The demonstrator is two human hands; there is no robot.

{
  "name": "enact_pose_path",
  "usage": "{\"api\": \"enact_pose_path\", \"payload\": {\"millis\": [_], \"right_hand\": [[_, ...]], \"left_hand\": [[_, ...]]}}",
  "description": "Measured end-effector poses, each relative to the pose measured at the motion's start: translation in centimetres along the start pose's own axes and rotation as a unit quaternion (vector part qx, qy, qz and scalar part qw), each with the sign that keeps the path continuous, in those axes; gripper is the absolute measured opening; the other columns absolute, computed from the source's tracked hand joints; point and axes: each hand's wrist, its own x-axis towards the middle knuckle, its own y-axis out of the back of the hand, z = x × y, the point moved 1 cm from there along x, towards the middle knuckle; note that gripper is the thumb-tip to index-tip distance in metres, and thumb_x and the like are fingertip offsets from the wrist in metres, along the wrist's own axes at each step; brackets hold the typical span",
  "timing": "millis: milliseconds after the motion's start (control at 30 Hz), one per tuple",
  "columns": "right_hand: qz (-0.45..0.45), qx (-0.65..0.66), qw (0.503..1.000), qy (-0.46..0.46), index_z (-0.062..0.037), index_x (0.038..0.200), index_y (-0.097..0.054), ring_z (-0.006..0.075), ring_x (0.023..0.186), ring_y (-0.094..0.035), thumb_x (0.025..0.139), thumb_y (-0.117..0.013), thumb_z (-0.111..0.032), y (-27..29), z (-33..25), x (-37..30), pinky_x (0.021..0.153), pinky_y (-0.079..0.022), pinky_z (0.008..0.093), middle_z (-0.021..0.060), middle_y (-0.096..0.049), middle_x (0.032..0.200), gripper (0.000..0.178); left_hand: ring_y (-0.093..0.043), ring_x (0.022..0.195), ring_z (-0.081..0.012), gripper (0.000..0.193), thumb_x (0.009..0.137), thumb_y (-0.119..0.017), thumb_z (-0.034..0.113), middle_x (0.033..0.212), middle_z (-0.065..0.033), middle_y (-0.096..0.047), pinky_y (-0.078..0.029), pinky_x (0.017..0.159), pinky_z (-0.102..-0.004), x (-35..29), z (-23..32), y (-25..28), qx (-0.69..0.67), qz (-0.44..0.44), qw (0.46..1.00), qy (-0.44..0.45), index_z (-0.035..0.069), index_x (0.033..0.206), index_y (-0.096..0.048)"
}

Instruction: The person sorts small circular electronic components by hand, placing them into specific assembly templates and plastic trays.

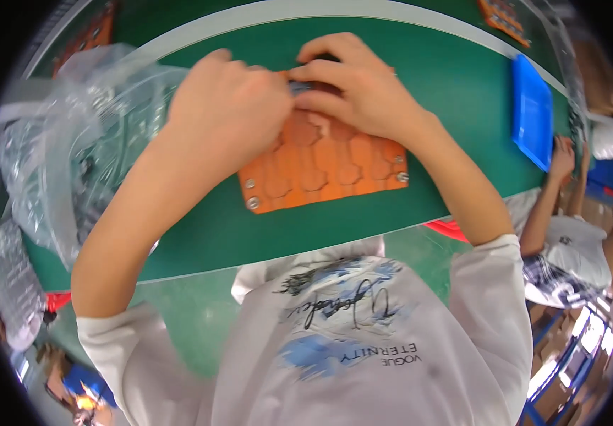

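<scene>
Looking down, we see both hands together over the far part of an orange board, which lies on the green table in front of the person, between the two forearms. The left hand is bent like a fist at the upper left side of the board, and we cannot tell whether it grasps something. The right hand curves its fingers around a small dark piece, but we cannot tell if it is pinched or only touched. For doing this well, we would judge it good to hold the board steady with one hand, to line up the piece with its shaped hollow, and to press evenly, without force. We would also keep the wrists clear of the metal screws at the corners. What is difficult for us: the left fingertips are hidden behind the hand, the far edge of the board is mostly covered, and the dark piece shows too little to know its form. The contents of the clear plastic bag are also not readable through the shine.
</scene>
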Motion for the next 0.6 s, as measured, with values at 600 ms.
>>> {"api": "enact_pose_path", "payload": {"millis": [600], "right_hand": [[0.014, 0.142, 0.984, -0.110, -0.0060, 0.108, -0.069, 0.0168, 0.091, -0.058, 0.085, -0.074, -0.020, 3.9, -1.2, -0.6, 0.076, -0.048, 0.0287, 0.0045, -0.058, 0.106, 0.028]], "left_hand": [[-0.057, 0.076, -0.0092, 0.058, 0.105, -0.046, 0.039, 0.098, -0.0104, -0.061, -0.047, 0.066, -0.0220, 6.3, 4.2, 2.9, -0.629, 0.171, 0.673, 0.350, -0.005, 0.142, -0.041]]}}
